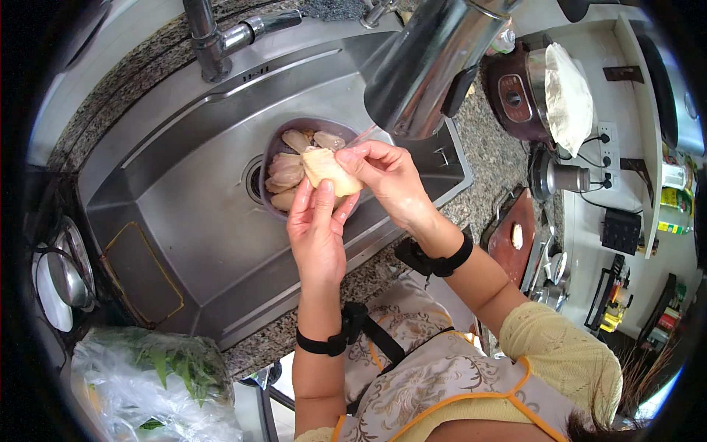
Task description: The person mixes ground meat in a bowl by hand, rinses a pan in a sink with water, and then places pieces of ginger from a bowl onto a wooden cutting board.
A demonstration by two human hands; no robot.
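Between my two hands, a pale yellow piece of raw chicken wing (328, 171) is held above a purple-grey plastic basin (272, 145). My left hand (320, 232) pinches its lower edge with thumb and fingers. Wet fingers of my right hand (381, 177) grip its right side. Several more raw chicken wing pieces (285, 172) lie in the basin below, partly hidden by my hands. The basin stands in a stainless steel sink (204, 221), beside the drain (254, 179) and partly over it.
A chrome faucet (212, 41) rises behind the sink. A large shiny metal cylinder (425, 66) hangs over its right end. Rightward are a rice cooker (511, 99) and a reddish-brown cutting board (511, 243) bearing a small pale piece. A plastic bag of greens (160, 381) sits at lower left.
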